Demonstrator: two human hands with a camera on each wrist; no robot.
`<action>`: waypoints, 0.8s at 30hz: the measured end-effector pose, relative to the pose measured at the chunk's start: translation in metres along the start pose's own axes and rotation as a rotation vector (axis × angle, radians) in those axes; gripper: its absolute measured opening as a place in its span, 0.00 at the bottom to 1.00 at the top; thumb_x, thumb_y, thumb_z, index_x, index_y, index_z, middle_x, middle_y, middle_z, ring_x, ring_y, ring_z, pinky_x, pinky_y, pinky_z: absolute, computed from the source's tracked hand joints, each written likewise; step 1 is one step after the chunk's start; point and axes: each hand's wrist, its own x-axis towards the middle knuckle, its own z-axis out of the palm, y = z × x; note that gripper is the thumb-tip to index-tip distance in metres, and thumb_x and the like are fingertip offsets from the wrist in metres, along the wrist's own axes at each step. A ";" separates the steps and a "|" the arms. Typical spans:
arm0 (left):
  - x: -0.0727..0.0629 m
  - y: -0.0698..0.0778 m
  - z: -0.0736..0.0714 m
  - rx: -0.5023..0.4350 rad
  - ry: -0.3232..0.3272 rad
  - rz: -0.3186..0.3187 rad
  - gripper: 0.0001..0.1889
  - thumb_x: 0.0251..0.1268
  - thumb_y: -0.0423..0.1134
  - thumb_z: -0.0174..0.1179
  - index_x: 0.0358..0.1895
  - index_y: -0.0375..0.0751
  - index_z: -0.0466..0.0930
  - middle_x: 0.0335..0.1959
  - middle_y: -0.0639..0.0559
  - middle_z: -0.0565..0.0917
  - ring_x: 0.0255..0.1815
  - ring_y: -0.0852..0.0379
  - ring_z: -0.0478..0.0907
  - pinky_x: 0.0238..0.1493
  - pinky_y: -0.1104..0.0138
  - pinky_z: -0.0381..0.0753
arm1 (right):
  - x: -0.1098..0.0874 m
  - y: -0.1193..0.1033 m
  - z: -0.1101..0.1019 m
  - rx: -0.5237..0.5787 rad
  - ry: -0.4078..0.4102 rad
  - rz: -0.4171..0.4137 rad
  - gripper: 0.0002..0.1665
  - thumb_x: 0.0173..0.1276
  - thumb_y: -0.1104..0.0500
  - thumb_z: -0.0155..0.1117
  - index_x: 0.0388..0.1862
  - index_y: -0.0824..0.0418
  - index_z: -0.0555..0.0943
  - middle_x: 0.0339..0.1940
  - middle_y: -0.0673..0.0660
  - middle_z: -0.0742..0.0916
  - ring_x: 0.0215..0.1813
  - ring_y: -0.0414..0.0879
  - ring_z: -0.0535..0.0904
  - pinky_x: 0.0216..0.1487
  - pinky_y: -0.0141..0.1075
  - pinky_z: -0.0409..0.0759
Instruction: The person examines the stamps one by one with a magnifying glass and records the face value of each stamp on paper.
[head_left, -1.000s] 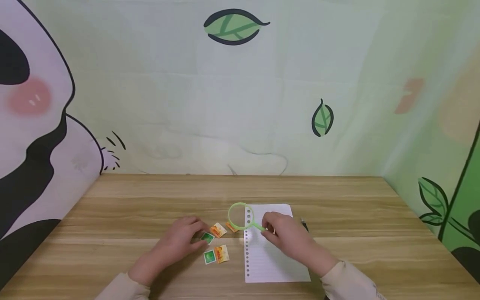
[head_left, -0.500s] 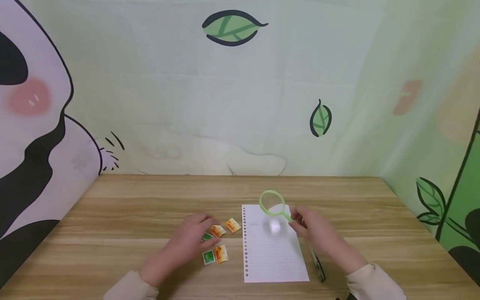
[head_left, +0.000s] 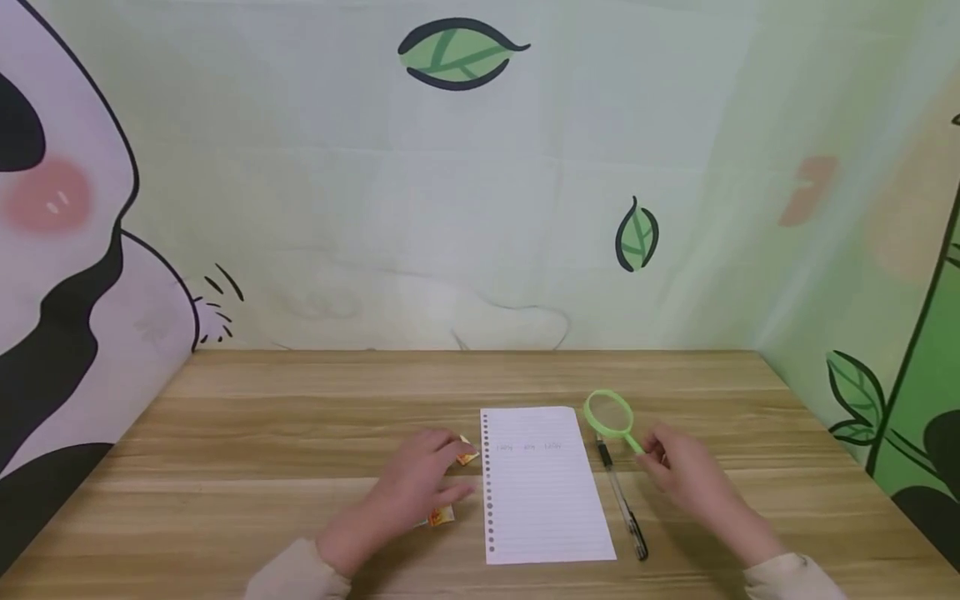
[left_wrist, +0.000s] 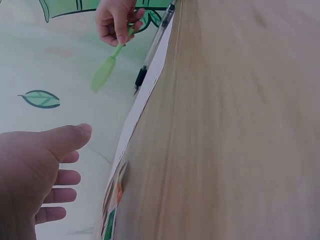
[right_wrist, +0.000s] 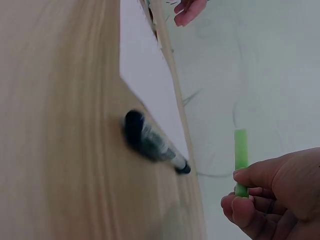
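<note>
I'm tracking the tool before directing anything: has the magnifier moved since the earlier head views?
Yes, rightward: against the paper, the magnifier first overlapped the left edge; now, in the right hand, it shows past the right edge.

L hand hovers w/ stamps beneath, blocking a straight drop. Open tabletop L of it. Loose-leaf sheet flat btwn my hands, passable above. Pen low, R of sheet. Magnifying glass, in my R hand, obstructs nr pen tip. Bare wood behind sheet, then backdrop.
</note>
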 end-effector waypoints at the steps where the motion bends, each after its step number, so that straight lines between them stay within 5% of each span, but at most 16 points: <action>1: 0.001 0.002 0.001 -0.013 -0.016 -0.011 0.22 0.55 0.51 0.67 0.50 0.44 0.81 0.44 0.51 0.82 0.49 0.52 0.78 0.56 0.57 0.76 | -0.002 0.004 0.000 -0.012 0.004 0.008 0.05 0.63 0.65 0.63 0.31 0.62 0.75 0.22 0.50 0.77 0.23 0.37 0.68 0.21 0.28 0.69; 10: 0.004 0.014 0.009 -0.090 -0.077 -0.074 0.23 0.55 0.53 0.67 0.51 0.45 0.80 0.47 0.52 0.81 0.53 0.51 0.76 0.62 0.53 0.72 | -0.011 0.027 0.004 -0.047 0.005 0.082 0.04 0.62 0.64 0.62 0.32 0.62 0.75 0.21 0.50 0.77 0.23 0.39 0.68 0.22 0.29 0.68; 18: 0.006 0.019 0.015 -0.064 -0.107 -0.057 0.22 0.53 0.54 0.67 0.49 0.47 0.81 0.49 0.53 0.81 0.53 0.53 0.76 0.63 0.55 0.72 | -0.017 0.035 0.008 0.025 -0.071 0.235 0.05 0.66 0.65 0.59 0.35 0.64 0.72 0.18 0.53 0.76 0.14 0.43 0.73 0.13 0.32 0.73; 24: 0.004 0.020 0.020 -0.069 -0.116 -0.044 0.22 0.52 0.54 0.68 0.47 0.47 0.82 0.48 0.52 0.82 0.52 0.54 0.75 0.62 0.56 0.72 | -0.020 0.038 0.008 0.030 -0.084 0.257 0.06 0.65 0.66 0.59 0.35 0.64 0.71 0.17 0.53 0.77 0.13 0.43 0.73 0.14 0.32 0.74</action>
